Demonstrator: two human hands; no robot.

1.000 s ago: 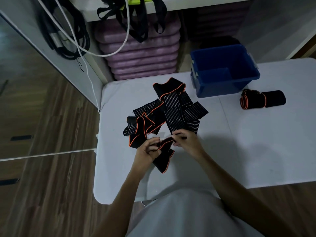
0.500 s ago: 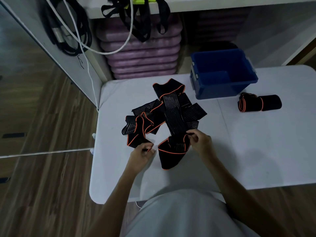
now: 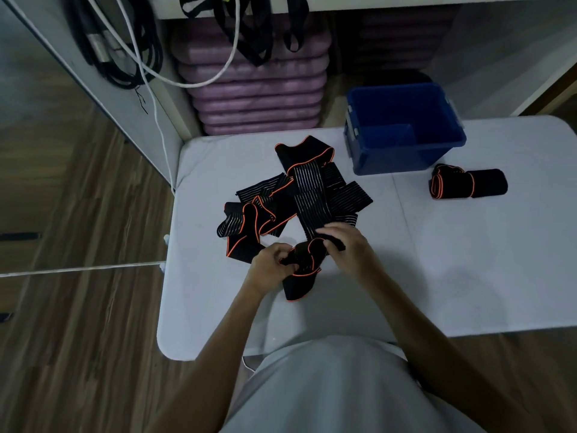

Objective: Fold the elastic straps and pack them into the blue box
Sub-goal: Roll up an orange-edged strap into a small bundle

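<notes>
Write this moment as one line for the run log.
step: folding | left hand: holds strap | right hand: holds same strap | blue box: no straps visible inside

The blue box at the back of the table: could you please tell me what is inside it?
The blue box shows only its bare blue floor and walls; no straps are visible in it. Its near wall hides the front strip of the floor. A folded strap lies on the table beside it.

Strap (image 3: 301,278) folds behind curled fingers (image 3: 282,266); hanging cables (image 3: 118,48) cut off above.
</notes>
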